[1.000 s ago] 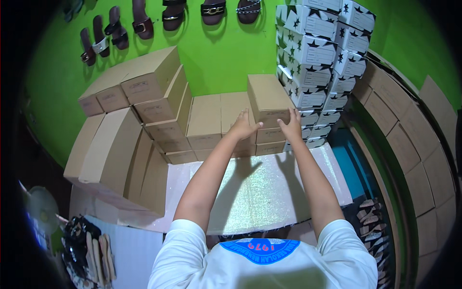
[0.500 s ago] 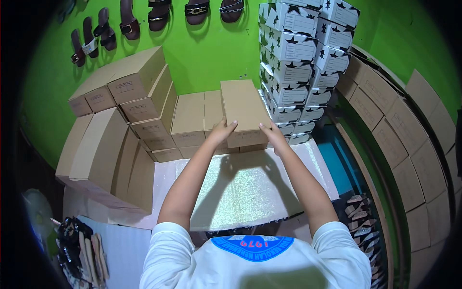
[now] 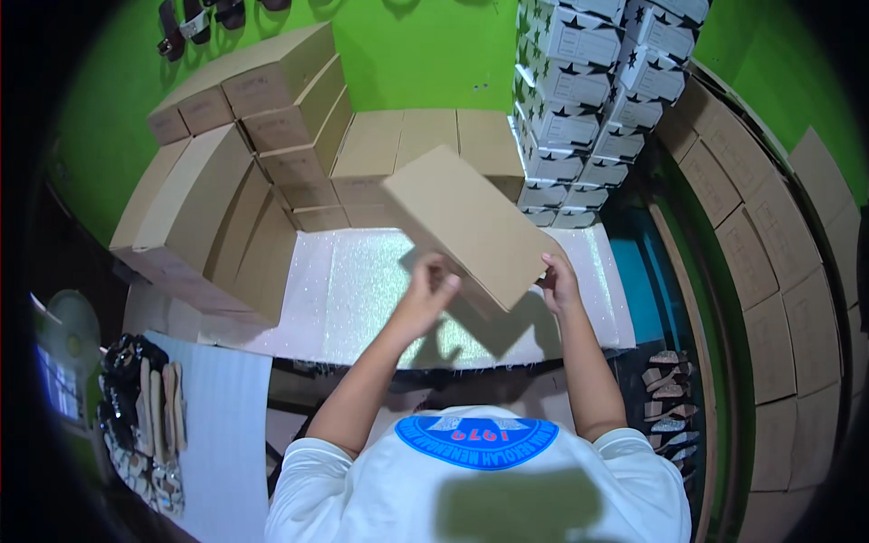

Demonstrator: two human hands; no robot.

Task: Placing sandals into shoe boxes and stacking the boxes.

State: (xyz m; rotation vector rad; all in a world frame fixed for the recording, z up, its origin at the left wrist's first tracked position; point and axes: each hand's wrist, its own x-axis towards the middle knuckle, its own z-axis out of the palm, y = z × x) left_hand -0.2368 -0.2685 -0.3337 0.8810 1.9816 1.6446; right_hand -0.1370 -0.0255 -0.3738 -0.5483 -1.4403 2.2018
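Note:
I hold a plain brown cardboard box (image 3: 469, 224) tilted in the air over a glittery white mat (image 3: 362, 299). My left hand (image 3: 427, 294) grips its near lower edge. My right hand (image 3: 558, 281) holds its near right corner. A row of similar brown boxes (image 3: 425, 145) lies flat behind it against the green wall.
Stacked brown boxes (image 3: 235, 154) lean at the left. A tall stack of white boxes with black stars (image 3: 593, 100) stands at the right, and more brown boxes (image 3: 769, 253) line the right wall. Sandals (image 3: 149, 425) lie at the lower left, others hang on the wall (image 3: 204, 18).
Both hands have lifted the box off the row by the wall, pulled it toward me and tilted it. The view has dropped lower.

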